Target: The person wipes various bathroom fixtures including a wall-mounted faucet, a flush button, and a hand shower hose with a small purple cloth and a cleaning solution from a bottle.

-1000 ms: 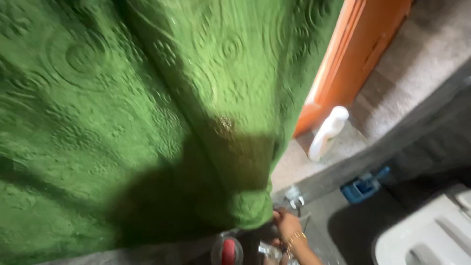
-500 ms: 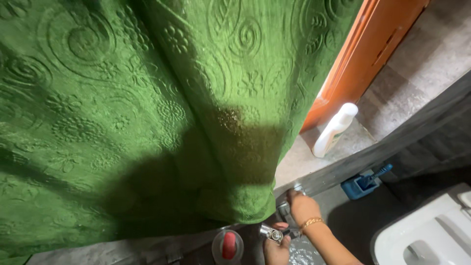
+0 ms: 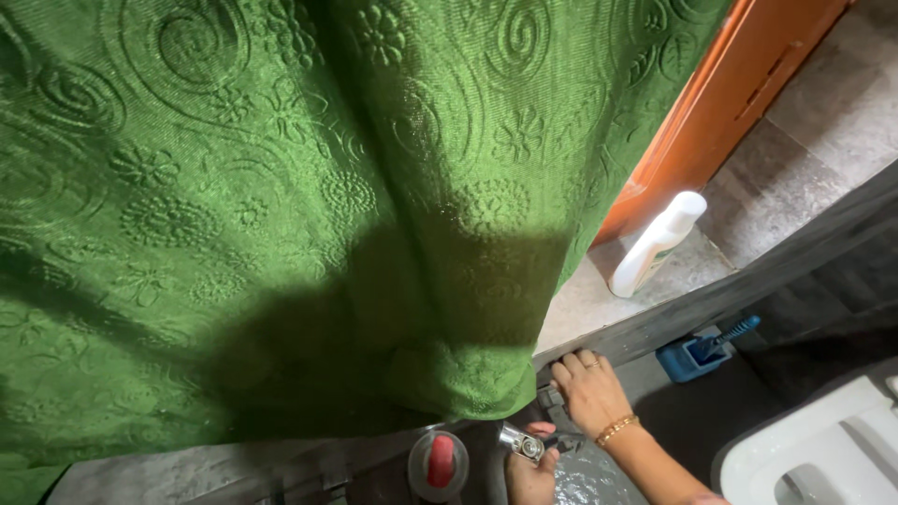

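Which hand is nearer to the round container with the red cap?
Left. The left hand at the shiny metal tap is just beside the round container; the right hand rests farther away.

curtain [image 3: 281,187]: green cloth, embossed, matt
tap [image 3: 520,442]: shiny metal
bottle [image 3: 658,243]: smooth white plastic
door [image 3: 720,93]: glossy orange

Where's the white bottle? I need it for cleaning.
In the head view, the white bottle stands on the floor at right, beside the orange door, beyond the green cloth.
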